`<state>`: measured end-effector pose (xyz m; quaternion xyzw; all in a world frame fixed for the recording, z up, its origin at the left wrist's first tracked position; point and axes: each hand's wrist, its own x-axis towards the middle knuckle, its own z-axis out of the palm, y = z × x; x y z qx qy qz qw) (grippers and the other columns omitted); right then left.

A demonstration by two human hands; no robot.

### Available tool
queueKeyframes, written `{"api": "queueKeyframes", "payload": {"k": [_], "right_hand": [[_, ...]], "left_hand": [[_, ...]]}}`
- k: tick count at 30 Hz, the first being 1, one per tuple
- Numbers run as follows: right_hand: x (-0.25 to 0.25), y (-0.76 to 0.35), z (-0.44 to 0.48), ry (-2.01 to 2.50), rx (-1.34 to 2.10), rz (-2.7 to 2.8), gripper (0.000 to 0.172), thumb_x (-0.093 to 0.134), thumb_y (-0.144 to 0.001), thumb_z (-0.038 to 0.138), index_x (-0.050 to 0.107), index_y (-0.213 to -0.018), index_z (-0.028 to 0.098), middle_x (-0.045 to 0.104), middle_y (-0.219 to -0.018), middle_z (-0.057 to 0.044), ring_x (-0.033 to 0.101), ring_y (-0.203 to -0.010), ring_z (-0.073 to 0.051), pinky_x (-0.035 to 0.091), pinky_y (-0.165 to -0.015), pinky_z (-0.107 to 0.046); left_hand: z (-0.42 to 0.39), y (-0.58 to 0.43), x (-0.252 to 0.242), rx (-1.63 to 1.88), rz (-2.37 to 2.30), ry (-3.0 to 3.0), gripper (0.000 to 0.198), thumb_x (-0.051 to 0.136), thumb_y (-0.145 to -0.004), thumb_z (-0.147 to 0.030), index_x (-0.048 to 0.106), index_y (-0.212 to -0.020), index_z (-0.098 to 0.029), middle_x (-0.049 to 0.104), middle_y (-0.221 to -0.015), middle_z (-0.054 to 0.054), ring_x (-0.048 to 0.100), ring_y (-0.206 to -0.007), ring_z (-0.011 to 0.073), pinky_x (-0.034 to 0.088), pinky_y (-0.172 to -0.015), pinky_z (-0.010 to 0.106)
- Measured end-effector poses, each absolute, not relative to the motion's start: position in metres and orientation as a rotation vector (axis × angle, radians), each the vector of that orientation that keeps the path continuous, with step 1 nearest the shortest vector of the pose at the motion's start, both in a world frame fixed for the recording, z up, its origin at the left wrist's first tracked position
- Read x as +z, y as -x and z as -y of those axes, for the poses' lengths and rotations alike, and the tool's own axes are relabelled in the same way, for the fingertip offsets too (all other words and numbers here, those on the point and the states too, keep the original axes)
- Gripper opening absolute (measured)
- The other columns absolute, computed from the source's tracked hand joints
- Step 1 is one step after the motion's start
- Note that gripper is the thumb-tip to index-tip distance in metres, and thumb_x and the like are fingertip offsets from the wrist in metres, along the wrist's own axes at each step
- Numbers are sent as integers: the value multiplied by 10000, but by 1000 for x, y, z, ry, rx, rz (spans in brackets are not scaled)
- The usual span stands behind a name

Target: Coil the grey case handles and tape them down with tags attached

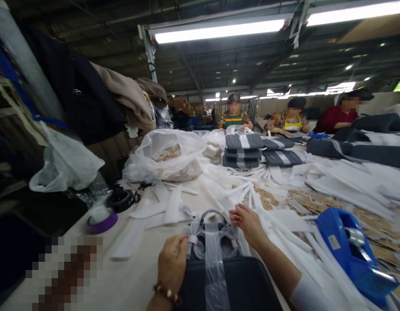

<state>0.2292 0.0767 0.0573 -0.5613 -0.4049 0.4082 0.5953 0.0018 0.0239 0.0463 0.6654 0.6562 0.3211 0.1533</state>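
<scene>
In front of me lies a flat dark bag (241, 280), its top end wrapped in white foam and clear plastic. A strip of clear film (215, 268) runs lengthwise down its middle. Under the wrapping, the handle (211, 211) forms a loop at the top. My left hand (172, 263), with a bead bracelet at the wrist, is closed at the left edge of the wrapped straps, its fingertips against the white foam there. Over the upper right corner of the wrapping, my right hand (250, 224) has its fingers stretched out, holding nothing visible.
A blue tape dispenser (345, 250) stands at right. Purple tape (102, 222) and a black roll (120, 198) lie left, near white foam strips (172, 205). Behind are a large plastic bag (174, 149), stacked dark bags (241, 151) and several co-workers. Brown paper scraps (303, 203) cover the right side.
</scene>
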Motion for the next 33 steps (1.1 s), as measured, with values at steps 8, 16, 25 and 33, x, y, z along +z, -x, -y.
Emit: {"api": "queueKeyframes", "payload": {"k": [8,16,25,33], "right_hand": [[20,-226,37,1324,89,1795,236,489,-846,196,614,-1044,217,673,-977,-63,632,-906,-193,512,-801,-299],[-20,-226,41,1225,-640,1948,260,453,-808,88,614,-991,177,709,-867,-52,665,-800,-185,535,-707,-289],[-10,-231,48,1211,-419,1826,243,492,-833,121,601,-1049,145,686,-949,-88,642,-908,-182,544,-789,-268],[84,-268,85,1230,-765,1916,381,474,-774,84,603,-1111,206,668,-1099,-55,545,-1136,-214,375,-1026,-415]], "left_hand": [[-133,33,34,522,-2302,-1711,421,472,-760,-326,560,-1063,-46,574,-1168,250,513,-1137,353,430,-897,426],[-146,24,25,451,-2310,-1684,367,545,-671,-261,548,-993,-83,584,-1130,264,504,-1127,395,418,-870,496],[-99,32,83,771,-1869,-1701,716,549,-678,-436,371,-1274,-80,619,-1163,150,641,-962,223,518,-825,309],[-14,-28,100,515,-970,-2599,709,622,-630,-207,416,-1308,-228,589,-1238,92,542,-1144,253,416,-1010,380]]}}
